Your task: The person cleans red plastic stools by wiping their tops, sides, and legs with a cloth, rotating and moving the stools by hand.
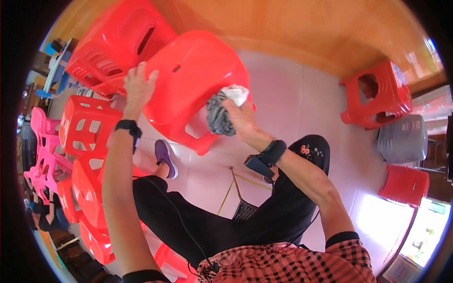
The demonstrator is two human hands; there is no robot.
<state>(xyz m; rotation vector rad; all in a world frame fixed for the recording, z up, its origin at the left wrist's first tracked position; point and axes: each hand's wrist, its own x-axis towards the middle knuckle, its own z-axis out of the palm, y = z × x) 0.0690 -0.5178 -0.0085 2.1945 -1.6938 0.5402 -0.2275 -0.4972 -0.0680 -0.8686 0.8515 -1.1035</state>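
Observation:
A red plastic stool (198, 70) stands in front of me, its seat showing a small slot. My left hand (138, 88) is at the left edge of its seat, fingers spread, holding nothing; whether it touches the seat I cannot tell. My right hand (241, 119) grips a crumpled grey cloth (218, 115) with a white part (236, 93), at the near right edge of the same stool. Both wrists wear dark bands.
More red stools (120, 35) stand behind and to the left, near pink chairs (45, 151). At the right are a red stool (377, 94), stacked grey stools (403, 137) and stacked red ones (404, 184). A dark mesh object (244, 210) lies between my legs.

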